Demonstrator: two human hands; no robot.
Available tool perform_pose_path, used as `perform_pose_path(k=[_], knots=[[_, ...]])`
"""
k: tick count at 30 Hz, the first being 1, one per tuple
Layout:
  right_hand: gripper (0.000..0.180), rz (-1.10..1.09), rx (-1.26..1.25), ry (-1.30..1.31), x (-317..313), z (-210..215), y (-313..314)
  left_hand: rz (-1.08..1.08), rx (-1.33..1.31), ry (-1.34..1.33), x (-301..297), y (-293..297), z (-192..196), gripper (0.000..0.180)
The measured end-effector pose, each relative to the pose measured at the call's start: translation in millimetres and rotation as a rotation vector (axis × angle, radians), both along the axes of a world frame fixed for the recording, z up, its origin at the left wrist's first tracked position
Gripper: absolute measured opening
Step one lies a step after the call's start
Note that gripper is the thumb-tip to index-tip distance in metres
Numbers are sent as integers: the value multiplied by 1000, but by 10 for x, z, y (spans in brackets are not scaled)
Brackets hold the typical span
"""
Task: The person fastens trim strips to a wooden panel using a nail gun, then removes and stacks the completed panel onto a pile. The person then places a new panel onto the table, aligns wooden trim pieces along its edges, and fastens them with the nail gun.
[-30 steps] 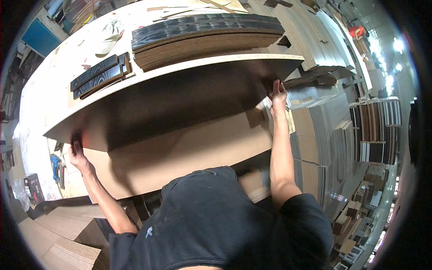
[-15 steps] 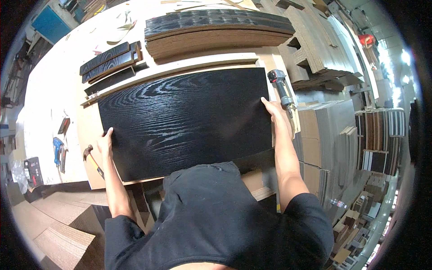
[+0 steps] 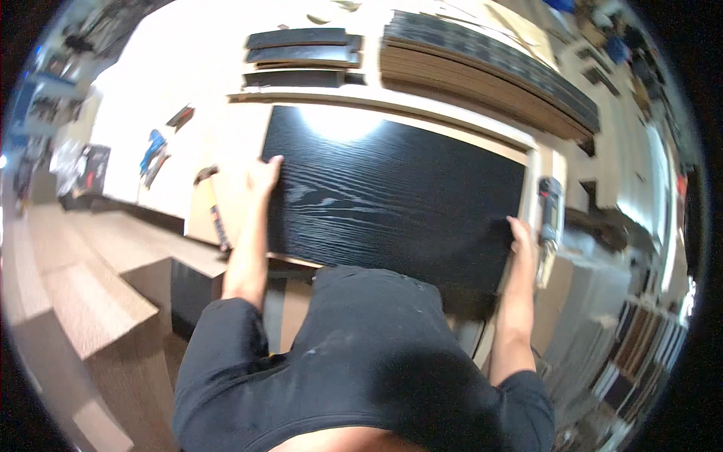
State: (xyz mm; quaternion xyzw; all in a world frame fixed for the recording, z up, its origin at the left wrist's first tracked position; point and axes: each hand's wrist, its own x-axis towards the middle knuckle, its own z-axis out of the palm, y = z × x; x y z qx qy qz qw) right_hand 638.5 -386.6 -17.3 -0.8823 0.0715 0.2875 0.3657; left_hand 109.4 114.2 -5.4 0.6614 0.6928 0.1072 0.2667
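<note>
A black wood-grain panel point(image 3: 392, 196) lies flat in front of me on the workbench, with a bright glare patch near its far edge. My left hand point(image 3: 263, 177) holds its left edge, thumb on top. At the opposite edge, my right hand point(image 3: 521, 237) grips the panel the same way; the fingers of both hands are mostly hidden. A claw hammer point(image 3: 213, 203) rests left of my left hand. Just beyond my right hand lies a dark power tool point(image 3: 550, 207). A pale wooden rail point(image 3: 392, 105) runs along the panel's far side.
Short black strips point(image 3: 297, 54) and a long stack of black-faced boards point(image 3: 482, 83) lie behind the rail. A blue tool point(image 3: 153, 151) and a dark box point(image 3: 93, 167) sit on the left. Brown boards point(image 3: 98, 264) are stacked at lower left, more panels point(image 3: 580, 316) at right.
The view has swung to the left, so bench, panel and tools appear shifted right and tilted. Both hands remain on the panel's edges, and the panel still lies beside the rail.
</note>
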Motion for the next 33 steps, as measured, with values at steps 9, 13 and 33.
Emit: perform_pose_path(k=[9, 13, 33], knots=[[23, 43, -199, 6, 172, 34, -432, 12, 129, 96, 58, -397, 351, 50], [17, -91, 92, -65, -294, 643, 147, 65, 325, -45, -342, -477, 490, 48], [43, -342, 252, 152, -1566, 156, -1183, -45, -69, -90, -2410, -1348, -835, 42]])
